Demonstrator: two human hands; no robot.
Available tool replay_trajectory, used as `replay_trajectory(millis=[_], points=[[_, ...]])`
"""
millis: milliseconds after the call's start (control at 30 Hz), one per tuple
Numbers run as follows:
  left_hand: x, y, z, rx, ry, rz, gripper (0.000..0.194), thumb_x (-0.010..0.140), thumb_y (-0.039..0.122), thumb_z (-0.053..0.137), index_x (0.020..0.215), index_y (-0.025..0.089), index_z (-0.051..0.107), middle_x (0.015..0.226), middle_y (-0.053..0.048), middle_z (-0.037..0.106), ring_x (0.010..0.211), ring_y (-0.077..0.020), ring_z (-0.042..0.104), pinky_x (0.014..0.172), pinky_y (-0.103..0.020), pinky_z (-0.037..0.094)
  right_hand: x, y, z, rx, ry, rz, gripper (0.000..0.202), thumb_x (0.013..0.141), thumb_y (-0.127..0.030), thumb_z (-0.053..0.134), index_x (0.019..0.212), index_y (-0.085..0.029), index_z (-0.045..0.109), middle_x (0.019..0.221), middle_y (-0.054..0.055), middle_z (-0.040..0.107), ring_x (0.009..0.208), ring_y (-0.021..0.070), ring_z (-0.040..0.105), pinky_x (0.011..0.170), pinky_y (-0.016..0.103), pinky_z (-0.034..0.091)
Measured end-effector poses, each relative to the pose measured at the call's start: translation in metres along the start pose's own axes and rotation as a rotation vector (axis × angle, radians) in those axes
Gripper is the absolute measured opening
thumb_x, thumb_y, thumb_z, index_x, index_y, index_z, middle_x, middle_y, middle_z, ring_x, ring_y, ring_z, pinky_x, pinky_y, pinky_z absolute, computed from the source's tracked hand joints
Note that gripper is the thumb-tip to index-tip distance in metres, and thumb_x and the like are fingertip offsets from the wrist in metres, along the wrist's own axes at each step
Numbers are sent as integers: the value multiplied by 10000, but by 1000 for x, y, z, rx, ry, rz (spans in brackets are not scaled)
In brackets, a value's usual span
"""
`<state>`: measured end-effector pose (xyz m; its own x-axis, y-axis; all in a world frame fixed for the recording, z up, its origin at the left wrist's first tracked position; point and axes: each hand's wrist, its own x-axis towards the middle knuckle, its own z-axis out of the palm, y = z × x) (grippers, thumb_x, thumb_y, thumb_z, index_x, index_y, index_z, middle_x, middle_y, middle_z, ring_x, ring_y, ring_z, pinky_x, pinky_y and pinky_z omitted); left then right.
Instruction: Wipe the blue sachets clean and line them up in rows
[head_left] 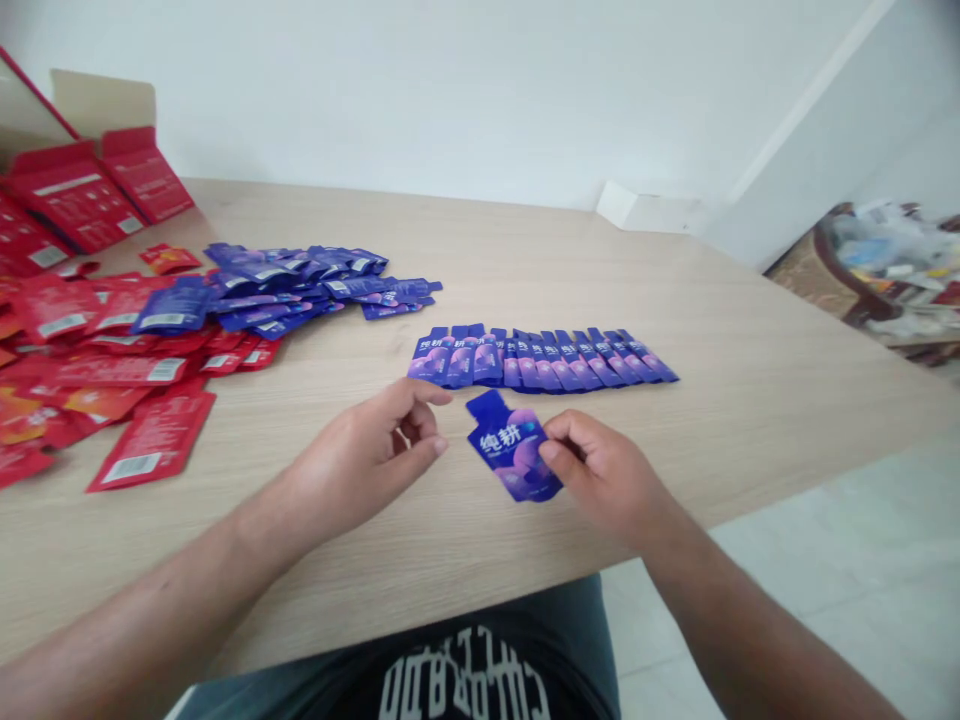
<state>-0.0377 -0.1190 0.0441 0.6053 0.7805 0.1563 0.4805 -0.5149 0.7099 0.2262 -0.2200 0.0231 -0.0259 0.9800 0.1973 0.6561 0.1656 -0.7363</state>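
A purple-blue sachet with white lettering is pinched at its right edge between the thumb and fingers of my right hand. It is held tilted over the table. Just left of it, my left hand has its thumb and index finger apart and nothing between them. Beyond both hands, a row of matching purple sachets lies side by side, overlapping, with their necks pointing away from me. A loose heap of more purple sachets lies farther back on the left.
Red sachets spread over the left of the wooden table. Red open cartons stand at the back left. A white object sits against the wall. On the far right, a cluttered brown-edged surface stands beyond the table.
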Motion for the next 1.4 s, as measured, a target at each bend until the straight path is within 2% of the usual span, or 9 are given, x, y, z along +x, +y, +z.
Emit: replay_trajectory(millis=[233,400,600,733,867,967,1067,1200,1400], points=[[12,-59,4,69,141,-134,329,923,430,560,1173,219,592,817,14,655,693,-149,612,636,-269,476,23,105,-137,245,503,336,228,875,-441,657,917,-218,639,643,-29,539,525,108,426,441,221,319],[17,-67,6,149,167,-185,360,903,474,556,1158,227,612,817,15,674,706,-157,624,646,-264,472,52,183,-200,224,489,529,207,837,-399,661,857,-199,612,636,-31,513,477,89,396,379,200,266],[21,-70,5,180,146,-242,379,905,482,539,1173,222,603,862,15,685,762,-164,642,698,-269,475,75,240,-198,88,337,653,211,822,-390,673,803,-186,622,588,-15,522,439,99,394,378,219,268],[22,-72,6,193,153,-261,390,895,499,538,1172,234,606,899,10,694,797,-173,657,728,-279,484,85,258,-195,-118,305,652,210,820,-374,653,757,-173,663,470,-32,456,408,109,368,409,247,280],[21,-73,8,220,161,-259,404,882,516,532,1161,237,621,896,1,701,793,-185,664,719,-290,491,89,265,-197,-347,272,583,171,781,-306,655,688,-175,714,481,13,561,506,159,518,517,273,391],[21,-73,9,229,170,-273,395,885,511,537,1160,240,623,908,-4,708,789,-188,669,712,-295,501,88,267,-197,-473,272,495,141,777,-279,651,739,-188,752,637,53,695,692,207,638,681,291,483],[24,-73,6,274,182,-269,357,903,492,536,1140,242,628,968,-19,706,829,-199,668,730,-309,518,85,268,-194,-536,299,391,262,815,-264,609,997,-170,773,967,110,768,926,252,683,893,353,510],[42,-73,1,383,193,-82,426,918,498,541,1260,246,579,1283,-59,622,1117,-251,612,932,-376,514,76,264,-189,-528,306,235,432,897,-279,515,1282,-165,673,1297,134,677,1193,267,621,1091,419,444],[82,-78,18,482,70,137,740,865,580,574,1496,231,405,1524,-124,444,1412,-324,403,1166,-492,339,57,255,-178,-457,203,27,504,1003,-443,387,1446,-244,521,1485,74,538,1375,262,486,1188,454,353]])
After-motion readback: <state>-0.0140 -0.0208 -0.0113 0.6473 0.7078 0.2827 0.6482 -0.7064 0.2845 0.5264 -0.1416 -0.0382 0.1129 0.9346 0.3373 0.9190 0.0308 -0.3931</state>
